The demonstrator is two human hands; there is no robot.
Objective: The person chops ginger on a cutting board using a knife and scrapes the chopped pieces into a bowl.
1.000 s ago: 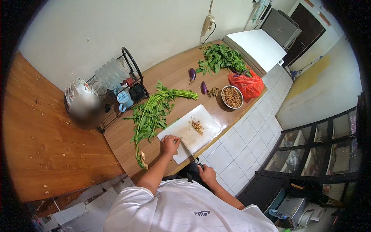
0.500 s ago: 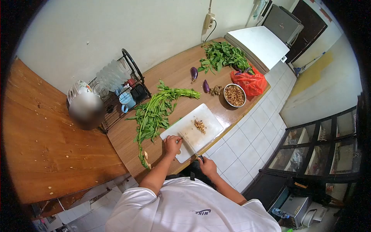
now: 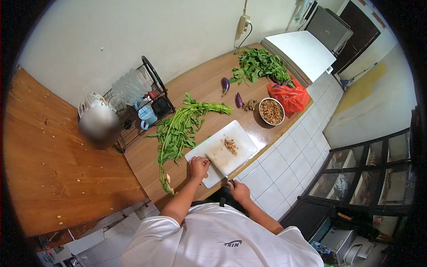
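My right hand (image 3: 239, 191) is closed around the black handle of a kitchen knife (image 3: 218, 168). The blade lies across the near part of a white cutting board (image 3: 240, 132), its tip close to my left hand (image 3: 199, 167). That left hand is closed over the board's left end, fingers pinched together; what they hold is hidden. A small heap of chopped brown bits (image 3: 230, 146) lies on the board beyond the blade. Left of the board lies a bunch of leafy green stalks (image 3: 180, 129).
A bowl of chopped brown pieces (image 3: 271, 111) stands near the table's right edge, beside a red plastic bag (image 3: 290, 99). Two eggplants (image 3: 225, 84) and more leafy greens (image 3: 262, 64) lie farther back. A black dish rack (image 3: 165, 91) with glasses and a blue mug (image 3: 147, 116) stands at left.
The knife's blade has shifted slightly at the board, with my right hand still on its handle. Both hands stay in nearly the same place. The view has moved a little.
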